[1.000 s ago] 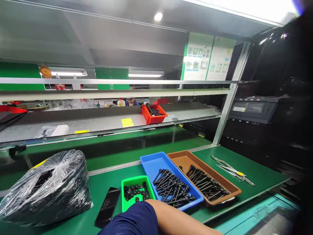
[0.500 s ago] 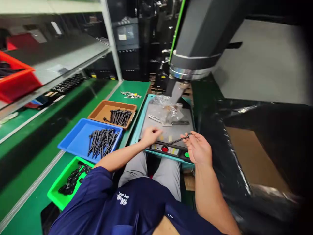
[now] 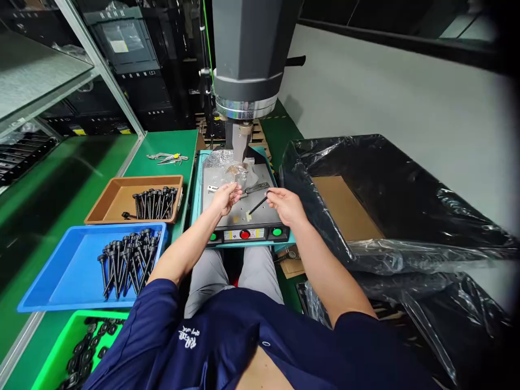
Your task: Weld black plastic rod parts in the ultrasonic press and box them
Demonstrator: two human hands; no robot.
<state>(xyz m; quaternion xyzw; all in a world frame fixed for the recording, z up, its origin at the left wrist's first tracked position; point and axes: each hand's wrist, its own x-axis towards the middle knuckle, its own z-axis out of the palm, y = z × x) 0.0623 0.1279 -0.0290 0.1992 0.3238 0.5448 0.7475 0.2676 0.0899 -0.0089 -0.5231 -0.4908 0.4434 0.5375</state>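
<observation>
My right hand (image 3: 285, 205) pinches the upper end of a thin black ribbed pin (image 3: 258, 205), which slants down to the left over the grey machine plate (image 3: 219, 216). To its left, my left hand (image 3: 226, 199) hovers above the same plate, its fingers curled together; whatever they hold, if anything, is too small to make out. Behind both hands, crumpled clear plastic (image 3: 221, 160) lies on the plate beneath the machine's metal horn (image 3: 240, 143). A dark-handled tool (image 3: 257, 188) rests just behind the gap between my hands.
Similar black pins fill part of a brown tray (image 3: 117, 189) and a blue tray (image 3: 60, 265). A green bin (image 3: 54, 352) holds small black parts. Pliers (image 3: 167, 158) lie on the green bench. Red (image 3: 244, 234) and green buttons line the plate's front. Black plastic sheeting (image 3: 406, 189) is at right.
My view has swung to the right, so the trays sit further left. The right hand still holds the pin, now tilted more steeply. Both hands have moved further over the plate.
</observation>
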